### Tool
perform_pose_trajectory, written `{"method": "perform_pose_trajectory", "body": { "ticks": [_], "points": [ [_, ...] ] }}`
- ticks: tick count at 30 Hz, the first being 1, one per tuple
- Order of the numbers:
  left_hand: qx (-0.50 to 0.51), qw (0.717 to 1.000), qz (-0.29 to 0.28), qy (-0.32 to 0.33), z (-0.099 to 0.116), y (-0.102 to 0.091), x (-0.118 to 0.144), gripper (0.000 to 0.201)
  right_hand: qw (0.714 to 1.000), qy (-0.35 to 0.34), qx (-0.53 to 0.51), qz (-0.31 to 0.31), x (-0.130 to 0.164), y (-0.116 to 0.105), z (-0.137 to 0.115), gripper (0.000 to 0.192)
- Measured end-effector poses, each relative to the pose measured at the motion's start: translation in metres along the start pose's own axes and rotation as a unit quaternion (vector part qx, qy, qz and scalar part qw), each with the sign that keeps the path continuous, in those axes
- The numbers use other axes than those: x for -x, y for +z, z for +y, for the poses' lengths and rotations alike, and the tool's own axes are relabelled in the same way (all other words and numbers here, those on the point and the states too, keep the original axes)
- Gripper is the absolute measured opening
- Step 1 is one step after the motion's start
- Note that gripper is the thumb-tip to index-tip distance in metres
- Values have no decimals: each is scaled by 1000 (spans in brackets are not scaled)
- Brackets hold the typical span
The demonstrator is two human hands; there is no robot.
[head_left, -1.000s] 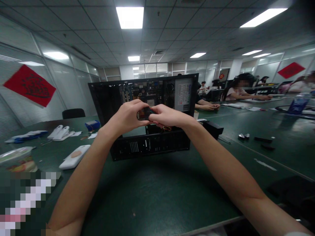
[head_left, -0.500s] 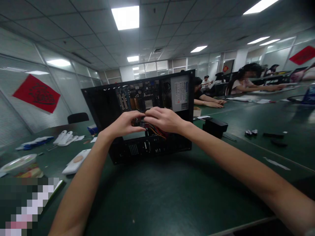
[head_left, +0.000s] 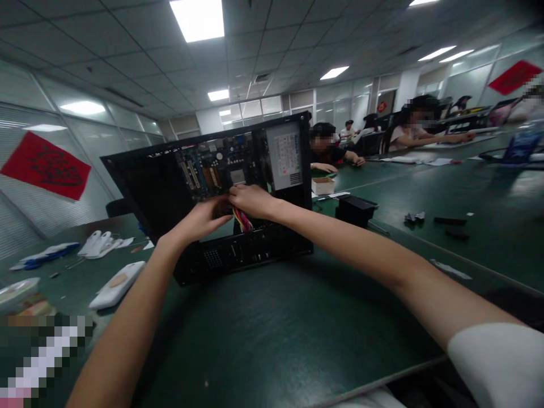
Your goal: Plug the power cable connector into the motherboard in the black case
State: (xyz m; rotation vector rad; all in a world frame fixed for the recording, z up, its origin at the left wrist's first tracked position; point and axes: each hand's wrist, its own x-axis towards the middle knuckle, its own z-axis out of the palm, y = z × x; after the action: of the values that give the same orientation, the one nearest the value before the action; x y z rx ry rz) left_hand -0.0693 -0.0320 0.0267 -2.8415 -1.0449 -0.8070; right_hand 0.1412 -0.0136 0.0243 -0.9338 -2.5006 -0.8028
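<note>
An open black computer case [head_left: 144, 195] stands tilted on the table, its inside facing me. Inside it I see the motherboard [head_left: 212, 164] and, at upper right, a silver power supply [head_left: 285, 156]. My right hand [head_left: 255, 201] reaches in with curled fingers over a bundle of coloured power cables [head_left: 242, 220], which hangs out below the fingers; the held end is hidden. My left hand [head_left: 204, 218] is beside it at the lower edge of the motherboard. Its thumb is apart from its fingers, with nothing visible between them; the fingertips are partly hidden.
The green table [head_left: 263, 328] carries a white box-shaped object [head_left: 117, 285] and a plastic food tub [head_left: 21, 297] on the left. To the right are a black part [head_left: 355, 209], a small open carton [head_left: 323, 186] and dark scraps [head_left: 450, 221]. Other people sit working farther back.
My view has shifted, so the case appears farther left. My right hand has turned over the cables, which now hang more steeply below it. The left hand has moved deeper toward the motherboard.
</note>
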Motion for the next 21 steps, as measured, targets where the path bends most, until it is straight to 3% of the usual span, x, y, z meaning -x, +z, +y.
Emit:
{"method": "perform_pose_trajectory", "body": {
  "ticks": [4, 7, 8, 13, 16, 21],
  "points": [
    [25, 997, -7, -72, -50, 27, 5, 35, 999, 29, 8, -37, -12, 19, 12, 27],
    [58, 983, -121, -123, -79, 41, 6, 32, 997, 20, 20, -73, -9, 32, 17, 27],
    [66, 982, -130, -125, -83, 43, 6, 31, 996, 17, 22, -84, -7, 35, 18, 27],
    [23, 990, -68, -118, -61, 38, 3, 36, 996, -3, 13, -86, -5, 44, 14, 30],
    [5, 983, -82, -164, -46, 36, -2, 32, 997, -7, 2, -82, -7, 48, 12, 28],
    [18, 965, -107, -239, -38, 42, -17, 35, 997, 4, -6, -74, -6, 55, 14, 26]
  ]
}}
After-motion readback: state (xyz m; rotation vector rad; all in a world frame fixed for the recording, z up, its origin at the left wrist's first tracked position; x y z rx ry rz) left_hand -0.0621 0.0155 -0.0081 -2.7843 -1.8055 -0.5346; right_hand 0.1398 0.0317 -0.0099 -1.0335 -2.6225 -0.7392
